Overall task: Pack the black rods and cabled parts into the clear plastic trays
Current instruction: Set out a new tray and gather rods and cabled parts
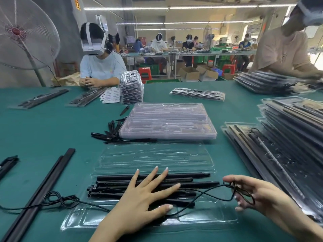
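Observation:
A clear plastic tray lies open on the green table right in front of me, its empty lid half folded away behind it. Several black rods lie side by side in the tray. My left hand presses flat on the rods, fingers spread and straight. My right hand pinches a loop of thin black cable, which runs from the tray across to its fingers.
A stack of empty clear trays stands behind the open one, with small black parts at its left. Long black rods and a coiled cable lie at my left. Filled trays pile up on the right. Other workers sit around the table.

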Demonstrator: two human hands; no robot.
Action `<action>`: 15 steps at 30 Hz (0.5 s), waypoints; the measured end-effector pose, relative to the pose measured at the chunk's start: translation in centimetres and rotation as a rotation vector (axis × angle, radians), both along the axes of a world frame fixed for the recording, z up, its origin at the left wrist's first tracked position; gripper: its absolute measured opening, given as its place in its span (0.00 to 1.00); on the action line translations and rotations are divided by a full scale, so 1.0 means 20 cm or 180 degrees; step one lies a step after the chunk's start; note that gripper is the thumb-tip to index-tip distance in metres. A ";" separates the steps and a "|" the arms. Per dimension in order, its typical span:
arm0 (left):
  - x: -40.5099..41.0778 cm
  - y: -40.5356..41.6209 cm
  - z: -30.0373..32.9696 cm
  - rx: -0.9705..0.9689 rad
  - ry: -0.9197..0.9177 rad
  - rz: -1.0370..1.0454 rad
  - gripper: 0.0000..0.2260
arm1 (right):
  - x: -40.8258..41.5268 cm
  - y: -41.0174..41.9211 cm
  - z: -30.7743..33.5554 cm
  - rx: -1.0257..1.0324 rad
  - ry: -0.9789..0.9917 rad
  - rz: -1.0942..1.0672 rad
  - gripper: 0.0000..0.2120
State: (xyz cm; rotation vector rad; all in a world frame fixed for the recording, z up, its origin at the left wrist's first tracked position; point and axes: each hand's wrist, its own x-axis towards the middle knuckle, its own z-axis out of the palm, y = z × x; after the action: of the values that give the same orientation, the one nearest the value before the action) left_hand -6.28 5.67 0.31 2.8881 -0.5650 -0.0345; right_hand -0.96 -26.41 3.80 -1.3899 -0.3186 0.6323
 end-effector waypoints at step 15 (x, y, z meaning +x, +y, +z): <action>0.01 -0.02 0.01 -0.0135 0.0171 -0.0294 0.20 | 0.02 0.25 -0.06 -0.0554 -0.2206 -0.0988 0.11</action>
State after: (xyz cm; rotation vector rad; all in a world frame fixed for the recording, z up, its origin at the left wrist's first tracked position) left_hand -6.07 5.35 0.54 2.8092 -0.6802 -0.1121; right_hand -0.56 -21.45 2.70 -1.7580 -0.5893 -0.1005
